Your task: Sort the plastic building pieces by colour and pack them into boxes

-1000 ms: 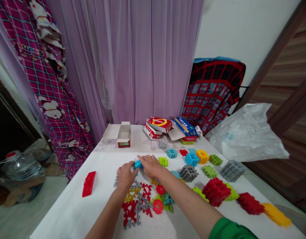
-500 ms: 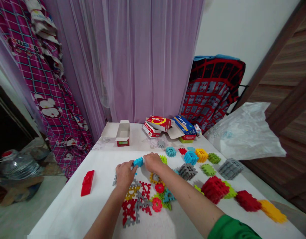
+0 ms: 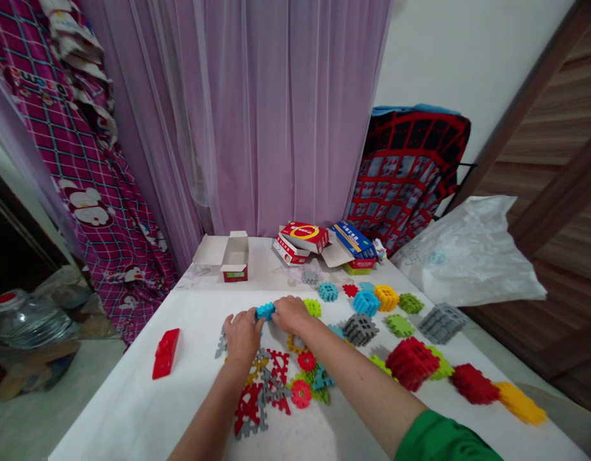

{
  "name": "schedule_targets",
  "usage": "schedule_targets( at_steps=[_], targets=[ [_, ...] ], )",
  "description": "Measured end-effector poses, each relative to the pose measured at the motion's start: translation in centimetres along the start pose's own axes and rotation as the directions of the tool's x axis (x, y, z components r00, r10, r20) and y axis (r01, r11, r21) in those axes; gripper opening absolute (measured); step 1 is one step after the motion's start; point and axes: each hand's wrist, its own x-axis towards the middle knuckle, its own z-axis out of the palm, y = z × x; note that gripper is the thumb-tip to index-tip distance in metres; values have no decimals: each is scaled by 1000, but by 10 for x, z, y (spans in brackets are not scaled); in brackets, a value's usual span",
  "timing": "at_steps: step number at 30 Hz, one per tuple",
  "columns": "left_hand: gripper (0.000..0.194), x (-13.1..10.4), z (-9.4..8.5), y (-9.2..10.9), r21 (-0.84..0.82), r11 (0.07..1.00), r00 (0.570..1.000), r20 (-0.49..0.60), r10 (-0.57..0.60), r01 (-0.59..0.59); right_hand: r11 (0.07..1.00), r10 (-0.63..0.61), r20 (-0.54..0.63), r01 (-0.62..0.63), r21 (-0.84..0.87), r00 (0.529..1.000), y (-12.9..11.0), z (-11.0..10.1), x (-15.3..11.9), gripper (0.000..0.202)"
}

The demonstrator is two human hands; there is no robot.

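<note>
Between my two hands is a small blue toothed piece [image 3: 265,312], held just above the white table. My left hand [image 3: 243,333] has its fingers closed on the piece's left end. My right hand [image 3: 291,314] grips the right end, its fingertips partly hidden. Below them lies a loose pile of flat pieces, among them a red triangle piece [image 3: 248,404], grey pieces [image 3: 275,384] and a red flower-shaped piece [image 3: 301,394]. A light green piece [image 3: 312,308] lies just beyond my right hand.
Stacks of toothed pieces, such as a red stack [image 3: 411,363] and a grey stack [image 3: 360,329], stand at the right. An open box [image 3: 235,257] and red box [image 3: 305,236] are at the back; a red object [image 3: 166,353] lies left.
The right hand has moved slightly closer to the left, and the blue piece looks more level between them. The whole view has shifted slightly.
</note>
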Motion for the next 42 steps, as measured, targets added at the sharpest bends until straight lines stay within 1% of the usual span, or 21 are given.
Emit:
schedule_targets(
  at_steps=[3,5,7,8,11,13,15,16,18,20,22,23,24,25,27,30,35,37,40,42],
  targets=[
    [26,3,0,-3,-16,1000,1000,15,11,-11,1000,-12,-11,12,19,1000,4,-4,1,33],
    [24,4,-2,-4,-28,999,999,28,21,-20,999,-38,-29,39,39,999,8,-8,2,38],
    [22,6,-5,-5,-42,999,999,42,34,-32,993,-95,-52,98,61,994,12,-12,5,47],
    [22,8,-7,-5,-52,998,998,51,42,-39,987,-137,-55,141,77,989,15,-15,6,48],
    [19,13,-12,-6,-89,994,994,91,65,-57,960,-243,-26,244,140,970,22,-22,13,36],
    [17,18,-15,-6,-117,991,990,120,72,-58,946,-271,20,263,189,962,27,-26,19,30],
    [18,21,-18,-6,-138,989,990,126,68,-50,936,-283,73,259,237,956,33,-30,27,31],
    [20,22,-19,-6,-146,988,992,110,62,-45,932,-285,97,252,261,953,37,-31,32,32],
    [29,17,-22,-8,-156,987,998,43,45,-38,929,-269,129,221,297,954,47,-33,42,33],
    [39,4,-23,-15,-164,986,999,-49,23,-31,932,-229,152,172,318,961,58,-33,51,33],
    [40,-15,-23,-29,-179,983,988,-152,2,-29,936,-191,189,121,329,963,70,-32,58,33],
    [39,-26,-22,-37,-202,978,957,-289,-4,-57,938,-177,211,99,332,961,75,-30,62,33],
    [38,-37,-20,-46,-204,976,918,-396,-10,-77,939,-166,234,81,334,958,79,-29,65,33],
    [36,-47,-18,-55,-201,974,880,-474,-6,-102,940,-157,254,66,333,954,82,-28,67,34],
    [34,-63,-14,-69,-196,974,836,-549,-10,-117,945,-140,279,43,325,950,86,-25,70,36],
    [34,-73,-10,-80,-223,967,814,-580,-33,-119,956,-112,279,26,293,954,87,-23,73,40],
    [34,-68,-7,-82,-274,955,809,-583,-70,-116,975,-94,274,33,220,957,83,-19,71,38],
    [34,-67,-6,-83,-291,950,810,-581,-79,-116,982,-83,253,36,185,964,82,-17,70,40],
    [35,-66,-5,-84,-319,944,820,-561,-114,-87,991,-67,200,42,129,977,82,-18,67,44],
    [35,-66,-4,-84,-343,937,826,-547,-135,-73,993,-82,171,67,96,982,81,-18,65,47]
  ],
)
